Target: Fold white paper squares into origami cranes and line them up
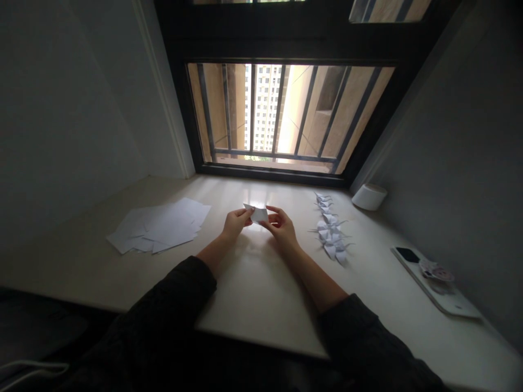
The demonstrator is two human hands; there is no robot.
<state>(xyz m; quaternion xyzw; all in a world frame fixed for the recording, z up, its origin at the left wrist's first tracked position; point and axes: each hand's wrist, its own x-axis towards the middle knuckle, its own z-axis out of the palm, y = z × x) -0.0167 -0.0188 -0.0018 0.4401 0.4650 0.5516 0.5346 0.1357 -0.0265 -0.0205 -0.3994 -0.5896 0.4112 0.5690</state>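
Observation:
A small piece of folded white paper (258,214) is held up between both hands, above the middle of the pale ledge. My left hand (236,224) pinches its left end, thumb on the near face. On the other side, my right hand (281,226) grips the right edge between thumb and fingers, with the index finger raised along the top corner. To the right, several folded paper cranes (330,235) stand close together in a column. Off to the left lies a loose, fanned pile of white paper sheets (163,224).
A white roll (369,196) sits by the right wall near the window. Closer to me on the right lies a phone (433,280) with a round grip on its back. Ahead is a dark window frame (269,173) with bars outside. The ledge's front edge (261,342) runs before my body.

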